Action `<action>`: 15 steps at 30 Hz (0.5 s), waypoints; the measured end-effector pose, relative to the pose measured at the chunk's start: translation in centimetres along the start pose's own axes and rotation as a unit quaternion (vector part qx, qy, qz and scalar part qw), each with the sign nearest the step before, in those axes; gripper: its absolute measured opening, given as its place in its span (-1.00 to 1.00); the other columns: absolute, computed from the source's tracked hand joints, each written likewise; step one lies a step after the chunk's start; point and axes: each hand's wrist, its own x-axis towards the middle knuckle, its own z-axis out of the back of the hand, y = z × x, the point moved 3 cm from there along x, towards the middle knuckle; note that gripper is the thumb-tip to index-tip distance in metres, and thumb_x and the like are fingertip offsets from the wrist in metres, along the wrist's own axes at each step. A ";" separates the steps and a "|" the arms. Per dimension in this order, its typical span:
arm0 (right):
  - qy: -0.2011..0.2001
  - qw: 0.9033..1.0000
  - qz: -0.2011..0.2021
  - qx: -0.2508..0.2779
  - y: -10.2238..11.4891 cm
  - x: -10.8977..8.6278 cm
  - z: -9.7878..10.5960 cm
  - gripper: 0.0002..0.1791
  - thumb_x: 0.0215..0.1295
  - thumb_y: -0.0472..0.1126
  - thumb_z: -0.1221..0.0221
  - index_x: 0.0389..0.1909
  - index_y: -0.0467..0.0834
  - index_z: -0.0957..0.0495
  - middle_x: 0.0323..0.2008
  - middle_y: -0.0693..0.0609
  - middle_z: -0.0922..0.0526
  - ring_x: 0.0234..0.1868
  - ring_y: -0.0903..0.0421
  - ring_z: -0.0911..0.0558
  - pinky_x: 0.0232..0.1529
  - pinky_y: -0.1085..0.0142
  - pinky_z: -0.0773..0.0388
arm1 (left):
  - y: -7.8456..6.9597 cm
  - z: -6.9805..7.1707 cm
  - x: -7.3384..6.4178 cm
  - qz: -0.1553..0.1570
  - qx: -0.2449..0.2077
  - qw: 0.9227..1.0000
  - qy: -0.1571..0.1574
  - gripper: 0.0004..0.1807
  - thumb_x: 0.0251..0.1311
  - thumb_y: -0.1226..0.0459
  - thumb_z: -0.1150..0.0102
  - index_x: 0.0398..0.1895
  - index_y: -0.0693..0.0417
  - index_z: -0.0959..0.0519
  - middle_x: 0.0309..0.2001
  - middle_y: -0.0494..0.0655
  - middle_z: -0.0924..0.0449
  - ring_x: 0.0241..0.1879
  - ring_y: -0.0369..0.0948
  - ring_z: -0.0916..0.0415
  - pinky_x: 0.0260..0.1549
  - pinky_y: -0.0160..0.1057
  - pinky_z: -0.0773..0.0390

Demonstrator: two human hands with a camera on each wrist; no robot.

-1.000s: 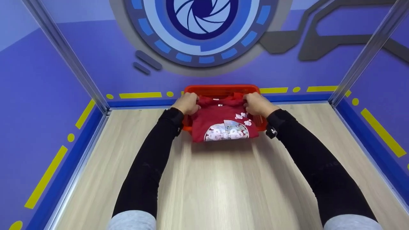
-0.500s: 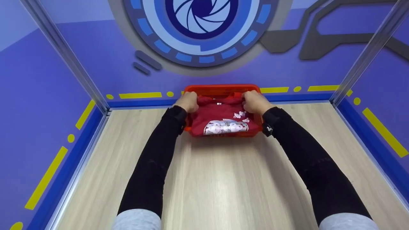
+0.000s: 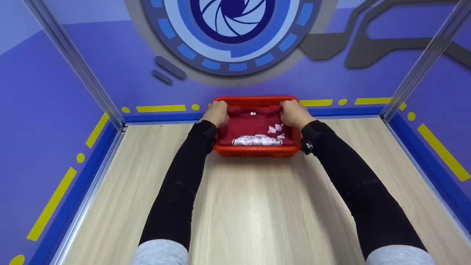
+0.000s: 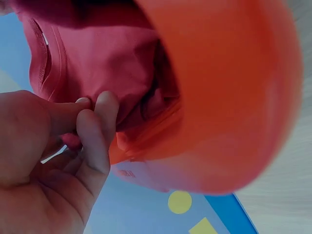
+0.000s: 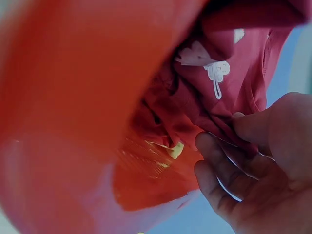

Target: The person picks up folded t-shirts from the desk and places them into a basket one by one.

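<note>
A folded dark red shirt (image 3: 252,123) with white flowers and a pale print lies mostly inside an orange-red plastic basket (image 3: 257,151). My left hand (image 3: 217,113) pinches the shirt's upper left edge; in the left wrist view, thumb and fingertips meet on the cloth beside the neckband (image 4: 54,73). At the opposite side, my right hand (image 3: 294,114) pinches the upper right edge. The right wrist view shows its thumb and fingers closing on the fabric near a white flower trim (image 5: 217,75). The shirt's underside is hidden by the basket walls.
The basket stands on a pale wooden tabletop (image 3: 243,206) against a purple patterned back wall (image 3: 110,66). Side panels (image 3: 44,129) rise at left and right, with metal posts in the corners. A small yellow piece (image 5: 174,150) shows inside the basket.
Both hands have lowered the shirt into the basket. Its front edge, which hung over the near rim, now lies behind that rim, and less of the print shows.
</note>
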 end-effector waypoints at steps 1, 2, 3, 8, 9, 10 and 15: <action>-0.003 1.000 0.003 0.001 0.0 0.0 0.1 -0.64 0.53 -0.31 -0.11 0.19 -0.39 -0.65 0.12 -0.43 -0.75 0.22 -0.36 -0.71 0.35 -0.20 -0.63 | 0.0 0.0 0.1 0.002 -0.001 1.000 -0.003 -0.71 0.38 0.44 -0.12 0.04 0.24 -0.77 0.29 0.27 -0.73 0.31 0.12 -0.66 0.38 0.05 -0.61; -0.007 1.000 0.006 0.002 0.0 0.0 0.2 -0.64 0.53 -0.31 -0.11 0.19 -0.40 -0.65 0.12 -0.44 -0.74 0.23 -0.37 -0.71 0.35 -0.20 -0.63 | 0.0 0.1 0.2 0.004 -0.002 1.000 -0.007 -0.70 0.39 0.43 -0.12 0.06 0.23 -0.77 0.30 0.27 -0.72 0.34 0.16 -0.65 0.41 0.07 -0.60; -0.010 1.000 0.009 0.004 0.0 0.0 0.4 -0.64 0.52 -0.32 -0.10 0.18 -0.40 -0.65 0.12 -0.45 -0.74 0.23 -0.38 -0.71 0.35 -0.20 -0.62 | 0.0 0.1 0.3 0.007 -0.001 1.000 -0.011 -0.70 0.40 0.42 -0.12 0.07 0.22 -0.77 0.31 0.27 -0.71 0.36 0.18 -0.64 0.42 0.08 -0.59; -0.020 1.000 0.020 0.010 0.0 0.2 0.7 -0.67 0.53 -0.33 -0.10 0.15 -0.42 -0.64 0.09 -0.46 -0.74 0.20 -0.39 -0.71 0.32 -0.19 -0.62 | -0.2 -0.1 0.6 0.019 0.005 0.999 -0.026 -0.70 0.40 0.41 -0.14 0.09 0.23 -0.76 0.32 0.29 -0.70 0.32 0.24 -0.68 0.35 0.12 -0.66; -0.021 1.000 0.020 0.011 0.0 0.3 0.7 -0.68 0.53 -0.33 -0.11 0.15 -0.41 -0.64 0.09 -0.46 -0.75 0.20 -0.39 -0.71 0.32 -0.19 -0.62 | -0.2 -0.1 0.7 0.021 0.005 0.999 -0.030 -0.70 0.40 0.41 -0.15 0.09 0.23 -0.76 0.32 0.29 -0.70 0.31 0.24 -0.68 0.33 0.12 -0.67; -0.021 1.000 0.020 0.010 0.0 0.3 0.7 -0.70 0.54 -0.33 -0.11 0.13 -0.41 -0.63 0.08 -0.45 -0.75 0.19 -0.39 -0.71 0.31 -0.19 -0.63 | -0.2 -0.2 0.7 0.022 0.005 0.999 -0.034 -0.71 0.41 0.42 -0.15 0.09 0.24 -0.76 0.31 0.30 -0.71 0.30 0.24 -0.69 0.33 0.12 -0.67; -0.025 0.999 0.008 -0.025 0.2 0.5 0.0 -0.77 0.57 -0.31 -0.12 0.04 -0.36 -0.63 0.05 -0.43 -0.75 0.18 -0.39 -0.72 0.26 -0.23 -0.66 | -0.3 -0.7 0.7 0.023 0.001 0.998 -0.055 -0.70 0.42 0.42 -0.13 0.08 0.25 -0.75 0.30 0.29 -0.72 0.31 0.24 -0.68 0.38 0.14 -0.64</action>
